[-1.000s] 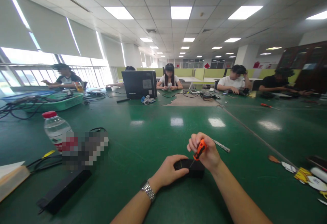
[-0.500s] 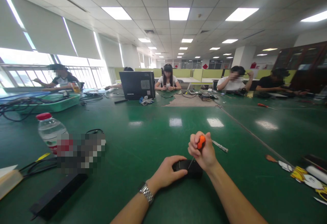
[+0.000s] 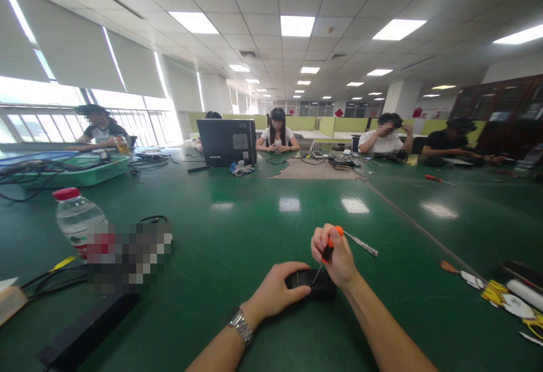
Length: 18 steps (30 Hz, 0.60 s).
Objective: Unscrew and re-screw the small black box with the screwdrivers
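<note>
Screwdriver [image 3: 328,249]: from the head view, an orange-handled driver was gripped in my right hand [image 3: 333,256], tilted, its thin metal shaft slanting down and left so the tip met the top of a small black box.
Black box [image 3: 313,282]: it lay flat on the green table [image 3: 237,230], near me and just right of centre.
Left hand [image 3: 278,290]: I had it laid over the left end of the box, fingers curled against it, with a metal watch [image 3: 241,327] on the wrist.
Right hand: closed around the driver's handle, directly above the box.
Just beyond: a slim metal tool [image 3: 360,243] lay on the table, close behind my right hand.
Left side: a water bottle [image 3: 76,219] with a red cap stood well apart from my hands.
Far side: a black monitor [image 3: 227,141] stood with its back to me, and several people sat behind it.
</note>
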Available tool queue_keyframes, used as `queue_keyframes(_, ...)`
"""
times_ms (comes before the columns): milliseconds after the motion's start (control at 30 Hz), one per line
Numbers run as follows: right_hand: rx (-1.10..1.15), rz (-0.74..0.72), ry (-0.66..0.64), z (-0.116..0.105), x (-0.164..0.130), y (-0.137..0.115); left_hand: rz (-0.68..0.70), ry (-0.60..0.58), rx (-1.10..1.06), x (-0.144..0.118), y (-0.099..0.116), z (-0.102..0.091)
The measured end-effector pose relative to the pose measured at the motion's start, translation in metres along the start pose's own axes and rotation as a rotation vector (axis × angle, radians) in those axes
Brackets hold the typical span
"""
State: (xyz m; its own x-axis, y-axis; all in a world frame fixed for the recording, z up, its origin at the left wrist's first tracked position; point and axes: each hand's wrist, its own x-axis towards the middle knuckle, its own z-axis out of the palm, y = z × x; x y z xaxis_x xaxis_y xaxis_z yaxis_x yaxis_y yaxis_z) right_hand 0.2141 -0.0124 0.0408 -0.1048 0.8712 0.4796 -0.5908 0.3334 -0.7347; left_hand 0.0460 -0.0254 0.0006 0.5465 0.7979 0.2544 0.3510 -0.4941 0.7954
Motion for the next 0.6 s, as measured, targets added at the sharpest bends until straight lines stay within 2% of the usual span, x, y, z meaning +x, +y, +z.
queue_keyframes(367,-0.03,-0.043,0.074,-0.0019,0.0013,0.0035,-0.014,-0.007,0.018,-0.0003,0.0021,-0.0015)
queue_keyframes(600,-0.029,-0.029,0.071,-0.0019,0.0023,0.0035,-0.013,-0.012,0.012,0.0005,0.0012,-0.0013)
